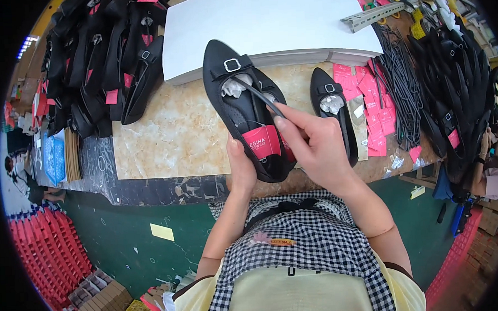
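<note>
My left hand (242, 164) is wrapped round the heel end of a pointed black flat shoe (213, 62) with a bow and a square sparkling buckle. A second black shoe (270, 83) shows partly behind it, pressed alongside. White crumpled paper (234, 88) fills the toe, and a pink tag (261, 142) hangs at the heel opening. In my right hand (318, 144), a thin dark bent rod (260, 95) is pinched between thumb and fingers. Its far end reaches into the shoe by the paper. Another black shoe (319, 85), also paper-stuffed, lies on the table just right of my hands.
A large white box or stack (271, 21) stands at the back of the marbled tabletop (165, 142). Heaped black shoes lie at left (84, 62) and right (452, 91). Right of centre are pink tags (375, 108) and a bundle of dark rods (401, 87). A metal angle bar (373, 16) lies behind.
</note>
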{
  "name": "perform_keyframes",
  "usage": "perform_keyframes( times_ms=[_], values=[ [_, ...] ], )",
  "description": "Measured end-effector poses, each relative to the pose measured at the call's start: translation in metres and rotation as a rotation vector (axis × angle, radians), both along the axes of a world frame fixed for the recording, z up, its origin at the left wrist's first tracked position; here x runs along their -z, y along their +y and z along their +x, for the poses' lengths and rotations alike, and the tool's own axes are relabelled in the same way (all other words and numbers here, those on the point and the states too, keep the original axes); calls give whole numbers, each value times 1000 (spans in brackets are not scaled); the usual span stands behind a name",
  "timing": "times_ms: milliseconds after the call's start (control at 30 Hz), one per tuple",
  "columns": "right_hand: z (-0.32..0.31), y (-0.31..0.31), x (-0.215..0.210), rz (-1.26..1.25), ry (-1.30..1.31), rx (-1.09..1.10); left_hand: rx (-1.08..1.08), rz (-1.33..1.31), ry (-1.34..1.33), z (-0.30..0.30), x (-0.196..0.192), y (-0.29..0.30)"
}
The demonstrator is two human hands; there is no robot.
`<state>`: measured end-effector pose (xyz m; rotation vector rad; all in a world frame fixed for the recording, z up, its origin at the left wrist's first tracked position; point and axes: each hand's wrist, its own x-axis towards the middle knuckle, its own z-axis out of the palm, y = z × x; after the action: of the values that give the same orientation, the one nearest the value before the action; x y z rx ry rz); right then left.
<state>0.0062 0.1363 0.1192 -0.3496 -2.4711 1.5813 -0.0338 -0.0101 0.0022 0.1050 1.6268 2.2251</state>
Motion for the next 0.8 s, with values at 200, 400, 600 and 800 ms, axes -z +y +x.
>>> perform_keyframes(
  times_ms=[200,400,600,800],
  values=[
    [-2,-20,37,403,201,84,-112,-109,-107,12,2,17],
    [24,33,29,-8,27,-147,66,-29,-462,-8,-12,-31],
    [110,250,110,1012,-234,606,-237,-1352,1041,-66,-30,-89],
    [111,256,81,1003,-370,627,351,-1099,324,-36,1,10]
  ],
)
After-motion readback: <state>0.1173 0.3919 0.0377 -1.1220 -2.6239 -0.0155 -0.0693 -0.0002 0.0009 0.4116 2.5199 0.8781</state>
